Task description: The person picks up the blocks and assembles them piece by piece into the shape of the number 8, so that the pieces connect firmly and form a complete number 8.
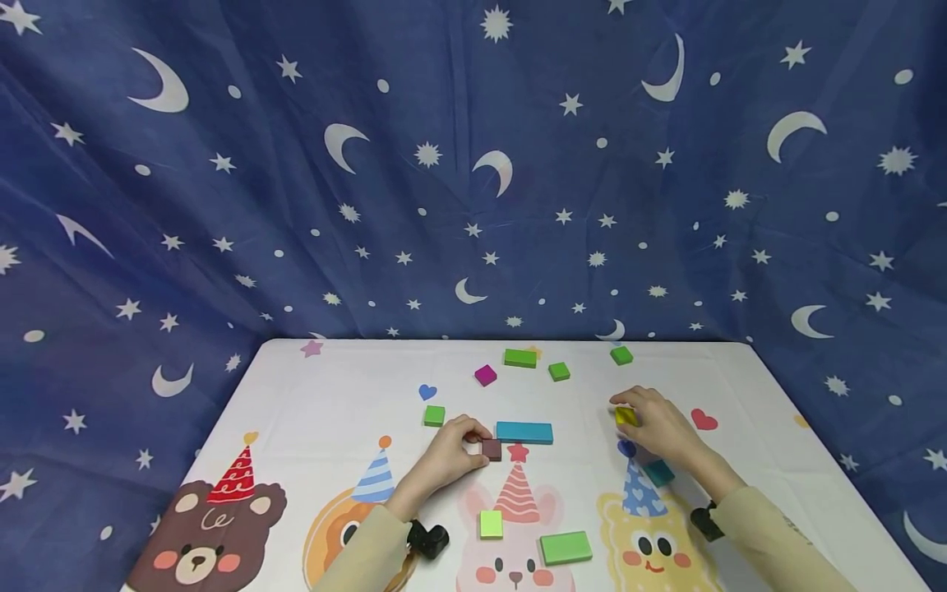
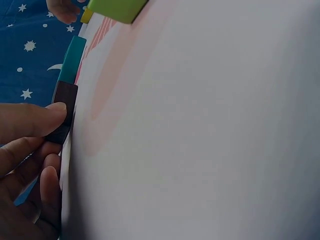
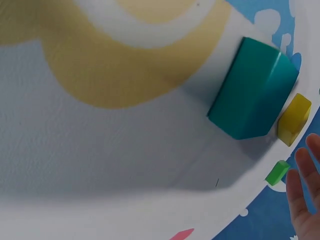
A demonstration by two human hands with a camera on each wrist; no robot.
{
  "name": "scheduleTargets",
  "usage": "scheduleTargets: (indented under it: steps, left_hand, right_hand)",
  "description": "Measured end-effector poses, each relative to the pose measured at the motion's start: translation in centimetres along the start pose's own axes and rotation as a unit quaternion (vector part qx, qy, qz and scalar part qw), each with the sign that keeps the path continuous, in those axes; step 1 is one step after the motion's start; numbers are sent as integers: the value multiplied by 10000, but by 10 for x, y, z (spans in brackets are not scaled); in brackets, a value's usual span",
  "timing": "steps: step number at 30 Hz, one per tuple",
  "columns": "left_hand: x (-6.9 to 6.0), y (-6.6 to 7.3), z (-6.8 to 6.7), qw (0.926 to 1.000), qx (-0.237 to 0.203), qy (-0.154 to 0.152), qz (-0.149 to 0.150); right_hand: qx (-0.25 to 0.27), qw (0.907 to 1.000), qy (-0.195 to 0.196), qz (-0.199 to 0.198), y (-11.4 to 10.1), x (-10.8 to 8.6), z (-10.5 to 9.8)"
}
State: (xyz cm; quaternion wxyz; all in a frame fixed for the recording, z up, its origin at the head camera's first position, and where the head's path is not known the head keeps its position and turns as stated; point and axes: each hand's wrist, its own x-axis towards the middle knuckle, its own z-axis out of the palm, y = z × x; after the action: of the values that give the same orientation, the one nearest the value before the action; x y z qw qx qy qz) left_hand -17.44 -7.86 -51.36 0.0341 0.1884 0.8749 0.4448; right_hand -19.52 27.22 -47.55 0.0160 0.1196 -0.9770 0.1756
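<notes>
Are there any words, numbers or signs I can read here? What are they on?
No word, number or brand can be read anywhere.
Brown block, yellow block, blue block: no writing shows.
Right sleeve: little dark marks, too small to read.
Printed bear: a forehead curl like an "e", but it looks like part of the drawing.

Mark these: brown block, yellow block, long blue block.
Brown block [image 1: 492, 449]: head view, top face.
Yellow block [image 3: 293, 119]: right wrist view, visible middle.
Long blue block [image 1: 524, 432]: head view, top face.
</notes>
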Motion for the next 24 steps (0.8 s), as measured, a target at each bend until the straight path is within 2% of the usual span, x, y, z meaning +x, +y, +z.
scheduleTargets:
  steps: [6, 15, 24]
  left_hand:
    - [0, 1, 0, 10000, -36, -25, -56]
    - [1, -2, 0, 10000, -17, -30, -63]
    - [1, -3, 0, 10000, -15, -17, -86]
  right_hand:
    - [-29, 9999, -59, 149, 5, 2, 1]
    - [-118, 9998, -62, 118, 10, 4, 3]
    - [262, 9979, -326, 501, 14, 5, 5]
